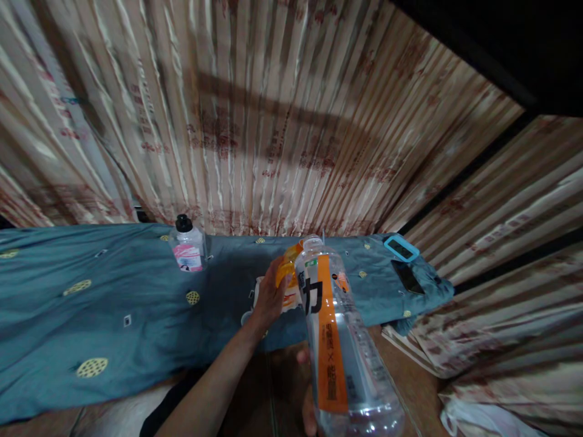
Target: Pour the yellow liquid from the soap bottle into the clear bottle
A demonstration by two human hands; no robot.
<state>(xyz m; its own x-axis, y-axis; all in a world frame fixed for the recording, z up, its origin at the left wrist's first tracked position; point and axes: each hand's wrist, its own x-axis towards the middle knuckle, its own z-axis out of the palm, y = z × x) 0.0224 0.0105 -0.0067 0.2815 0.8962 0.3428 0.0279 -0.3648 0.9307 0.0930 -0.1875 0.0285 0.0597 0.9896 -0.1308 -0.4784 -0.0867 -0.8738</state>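
We see a large clear bottle (344,340) w/ an orange label, uncapped, held tilted in front of a surface draped in blue-green cloth (91,291). Our right hand (310,413) wraps its lower body from behind; only fingertips show, clamped on it. Our left hand (268,297), just left of the bottle's neck, pinches an orange cap (286,267) between closed fingers. Far left of the bottle stands a small black-capped bottle (187,246); up-right of it lie a blue-cased phone (401,247) and a dark phone (407,277). Risk, in our judgement: the open, tilted bottle could slop water onto the cloth or phones if the grip slips.
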